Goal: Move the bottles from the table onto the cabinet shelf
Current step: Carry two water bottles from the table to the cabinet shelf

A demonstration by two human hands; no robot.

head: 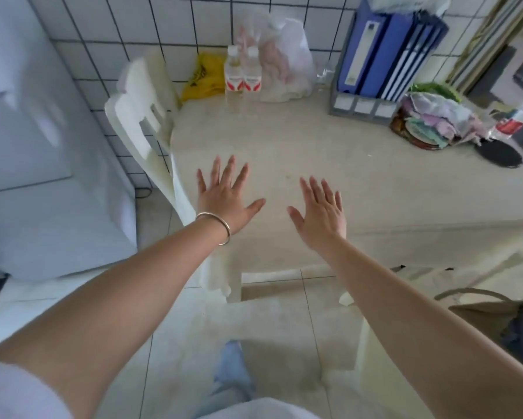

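Observation:
Two clear water bottles with red and white labels stand side by side at the far edge of the cream table (284,140): the left bottle (233,73) and the right bottle (252,74). A third clear bottle (515,117) with a red label leans at the table's right end. My left hand (225,196), with a metal bangle on its wrist, hovers flat over the near part of the table, fingers spread. Beside it my right hand (322,211) is also flat and spread. Both hands hold nothing and are well short of the bottles. No cabinet shelf is clearly visible.
A white plastic chair (145,116) stands at the table's left. Behind the bottles lie a yellow bag (204,78) and a clear plastic bag (284,62). Blue binders (387,46) fill a grey rack; a bowl of wrappers (435,122) and a black disc (499,154) sit at right. A white appliance (36,146) fills the left.

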